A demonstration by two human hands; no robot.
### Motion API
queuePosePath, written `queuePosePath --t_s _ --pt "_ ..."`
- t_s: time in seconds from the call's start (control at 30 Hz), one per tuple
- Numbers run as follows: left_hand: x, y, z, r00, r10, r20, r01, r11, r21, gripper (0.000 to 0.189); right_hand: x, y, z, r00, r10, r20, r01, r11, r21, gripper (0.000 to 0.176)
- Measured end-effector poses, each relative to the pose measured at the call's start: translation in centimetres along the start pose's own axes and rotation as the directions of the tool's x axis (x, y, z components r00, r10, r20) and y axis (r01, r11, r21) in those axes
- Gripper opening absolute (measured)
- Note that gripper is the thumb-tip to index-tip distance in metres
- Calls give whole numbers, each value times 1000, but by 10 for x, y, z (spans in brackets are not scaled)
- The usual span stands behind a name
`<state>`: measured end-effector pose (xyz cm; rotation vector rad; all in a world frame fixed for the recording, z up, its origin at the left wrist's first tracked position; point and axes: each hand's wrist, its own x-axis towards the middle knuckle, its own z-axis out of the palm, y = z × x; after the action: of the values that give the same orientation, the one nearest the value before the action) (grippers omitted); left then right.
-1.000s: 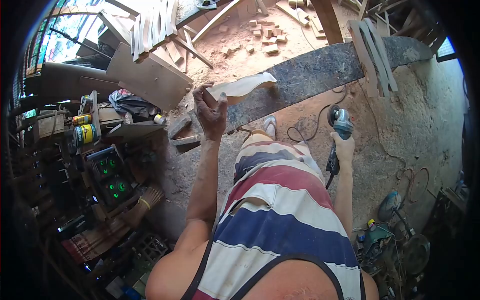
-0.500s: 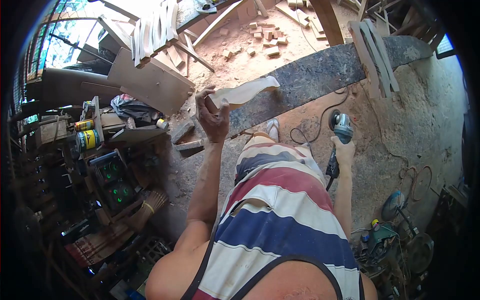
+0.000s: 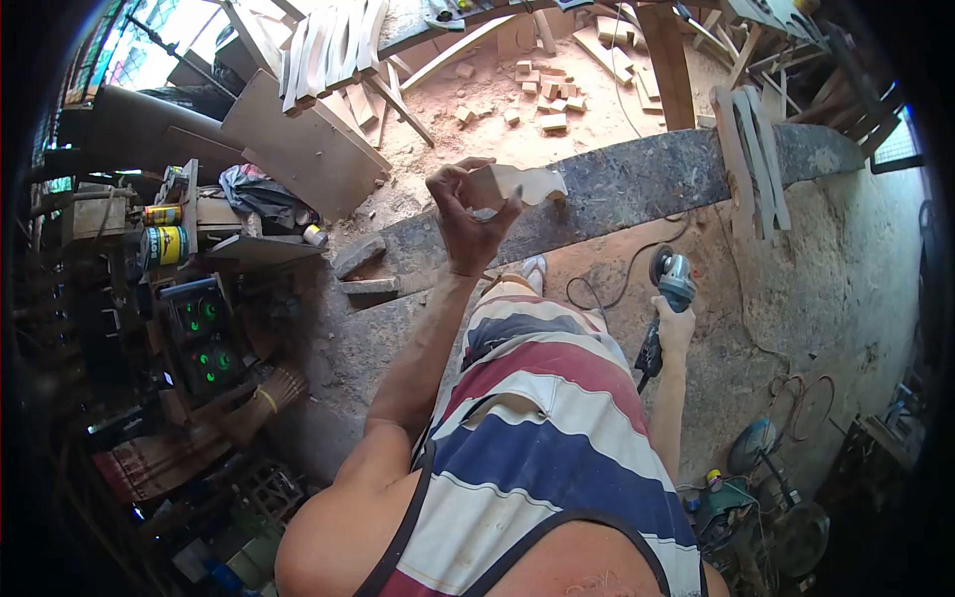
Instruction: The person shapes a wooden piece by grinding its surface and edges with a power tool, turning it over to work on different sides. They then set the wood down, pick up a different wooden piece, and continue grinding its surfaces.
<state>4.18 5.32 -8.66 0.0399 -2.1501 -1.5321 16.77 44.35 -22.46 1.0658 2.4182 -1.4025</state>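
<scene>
Counter: the long dark counter runs crosswise in front of the person, the wood piece at its left part.
Wood strips: several curved wood strips lie across its right part, apart from both hands.
Wood piece: the curved wood piece is over the counter; whether its far end rests there, I cannot tell. It seems to be at a positioning or checking step, as no tool touches it; working it would call for a steady hold and fingers kept clear.
Angle grinder: the angle grinder is off to the right, short of the counter.
Left hand: the left hand is partly open, thumb and fingers clamped around the near end.
Right hand: the right hand is closed around the grinder's body.
Disc: the disc is well apart from the wood; whether it spins, I cannot tell.
</scene>
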Motion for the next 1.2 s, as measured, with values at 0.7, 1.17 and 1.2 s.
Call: queuePosePath --t_s 0.7,1.17,1.2 --pt "-21 -121 -125 584 -799 -139 793 599 -113 56 -5 -75 57 971 -112 209 161 959 -235 70" --pt "-25 -113 -126 706 -702 -96 708 706 39 45 -25 -148 170 791 -209 574 386 900 -203 80" --pt "-25 -114 -126 709 -698 -95 703 710 34 43 -31 -152 173 771 -224 596 401 898 -180 80"
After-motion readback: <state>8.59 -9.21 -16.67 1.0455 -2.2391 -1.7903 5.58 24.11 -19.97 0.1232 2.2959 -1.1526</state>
